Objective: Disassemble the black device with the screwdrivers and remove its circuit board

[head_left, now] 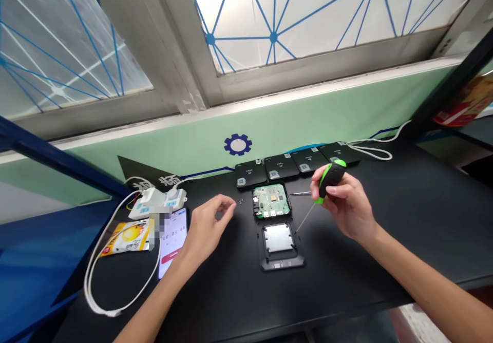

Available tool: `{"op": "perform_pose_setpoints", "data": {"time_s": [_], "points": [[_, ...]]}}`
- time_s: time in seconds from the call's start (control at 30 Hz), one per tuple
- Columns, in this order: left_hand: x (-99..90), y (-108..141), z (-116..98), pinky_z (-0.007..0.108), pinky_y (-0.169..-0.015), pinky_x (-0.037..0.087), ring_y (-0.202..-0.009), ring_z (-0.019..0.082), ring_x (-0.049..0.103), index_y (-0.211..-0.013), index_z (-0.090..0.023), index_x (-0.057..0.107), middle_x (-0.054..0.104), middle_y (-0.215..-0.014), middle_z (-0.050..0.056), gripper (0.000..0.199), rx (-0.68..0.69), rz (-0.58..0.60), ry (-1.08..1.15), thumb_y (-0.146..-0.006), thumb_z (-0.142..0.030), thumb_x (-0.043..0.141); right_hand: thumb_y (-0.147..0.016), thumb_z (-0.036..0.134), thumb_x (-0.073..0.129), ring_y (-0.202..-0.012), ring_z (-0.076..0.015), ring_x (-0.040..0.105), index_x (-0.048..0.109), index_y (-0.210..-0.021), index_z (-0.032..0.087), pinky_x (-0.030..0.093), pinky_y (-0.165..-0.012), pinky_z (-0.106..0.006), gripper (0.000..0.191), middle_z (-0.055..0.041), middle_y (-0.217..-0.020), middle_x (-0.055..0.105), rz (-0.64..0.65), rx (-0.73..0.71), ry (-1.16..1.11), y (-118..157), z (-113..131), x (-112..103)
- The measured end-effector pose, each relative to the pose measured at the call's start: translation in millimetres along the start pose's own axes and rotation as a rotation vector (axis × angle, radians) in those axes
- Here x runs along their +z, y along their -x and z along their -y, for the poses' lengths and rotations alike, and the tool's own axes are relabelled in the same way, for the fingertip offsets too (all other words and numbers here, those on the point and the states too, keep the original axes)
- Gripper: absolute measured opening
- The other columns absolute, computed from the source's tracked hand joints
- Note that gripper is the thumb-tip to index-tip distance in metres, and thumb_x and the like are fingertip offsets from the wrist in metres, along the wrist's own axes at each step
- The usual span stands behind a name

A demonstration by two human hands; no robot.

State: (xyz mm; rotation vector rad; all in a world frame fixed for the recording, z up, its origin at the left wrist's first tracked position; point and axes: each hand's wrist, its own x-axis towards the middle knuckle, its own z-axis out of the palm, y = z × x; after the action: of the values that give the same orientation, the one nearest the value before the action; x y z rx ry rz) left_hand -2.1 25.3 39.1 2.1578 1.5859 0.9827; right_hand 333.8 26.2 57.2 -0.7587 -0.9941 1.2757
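Observation:
My right hand (348, 204) grips a black and green screwdriver (332, 178). Its thin shaft slants down to the left, with the tip at the right edge of a black cover (283, 263) that carries a silver metal plate (279, 237). Just beyond the cover lies an open black case with a green circuit board (271, 201). To the left of that board, my left hand (210, 222) has thumb and index fingertips pinched together. Tiny screws (241, 201) lie right by these fingertips; whether one is held is too small to tell.
Several closed black boxes (283, 167) line the wall. A second thin tool (300, 194) lies right of the board. On the left are a phone (173, 240) showing a timer, a yellow snack packet (129, 236), a power strip (157, 203) and a looped white cable (89, 276).

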Motion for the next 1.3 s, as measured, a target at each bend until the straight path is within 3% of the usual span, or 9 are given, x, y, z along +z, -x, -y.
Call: {"op": "perform_pose_setpoints", "data": {"time_s": [0.07,0.27,0.8,1.13,1.3], "points": [[-0.4,1,10,0.025,-0.060,0.053,-0.077,0.019,0.081,-0.094,-0.026,0.080,0.084,-0.089,-0.002,0.014,-0.029,-0.059,-0.003,-0.103,-0.033,0.072,-0.078,0.026,0.076,-0.056,-0.0137,0.044,0.082,-0.094,0.020,0.019,-0.047,-0.027,0.018,-0.0049,-0.071,0.073,0.001,0.007,-0.002,-1,-2,-1],[5.4,-4,27,0.030,-0.076,0.064,-0.079,0.022,0.084,-0.095,-0.027,0.087,0.088,-0.090,-0.001,0.014,-0.020,-0.165,0.033,-0.100,-0.038,0.080,-0.078,0.026,0.076,-0.054,-0.0116,0.039,0.081,-0.095,0.019,0.019,-0.047,-0.027,0.019,-0.0043,-0.071,0.073,0.011,0.015,0.011,-2,-6,0],[32.4,16,18,0.033,-0.081,0.065,-0.091,0.023,0.083,-0.110,-0.026,0.088,0.084,-0.106,0.006,0.031,0.236,-0.051,-0.033,-0.119,-0.038,0.062,-0.076,0.030,0.075,-0.054,-0.0124,0.036,0.079,-0.094,0.020,0.019,-0.048,-0.028,0.021,-0.0038,-0.072,0.073,0.009,0.044,0.041,-1,-5,-2],[39.2,21,16,0.038,-0.086,0.068,-0.095,0.026,0.083,-0.112,-0.024,0.086,0.086,-0.108,0.008,0.028,0.254,-0.029,-0.046,-0.119,-0.033,0.061,-0.076,0.031,0.076,-0.054,-0.0130,0.035,0.079,-0.095,0.020,0.020,-0.049,-0.029,0.022,-0.0038,-0.072,0.073,0.015,0.053,0.065,0,-5,0],[35.4,17,16,0.038,-0.080,0.069,-0.090,0.026,0.084,-0.100,-0.026,0.087,0.087,-0.102,0.007,0.031,0.227,-0.011,-0.001,-0.118,-0.037,0.064,-0.076,0.032,0.076,-0.055,-0.0139,0.036,0.079,-0.095,0.020,0.020,-0.049,-0.029,0.022,-0.0046,-0.073,0.073,0.002,0.047,0.070,-1,-4,-1]]}}
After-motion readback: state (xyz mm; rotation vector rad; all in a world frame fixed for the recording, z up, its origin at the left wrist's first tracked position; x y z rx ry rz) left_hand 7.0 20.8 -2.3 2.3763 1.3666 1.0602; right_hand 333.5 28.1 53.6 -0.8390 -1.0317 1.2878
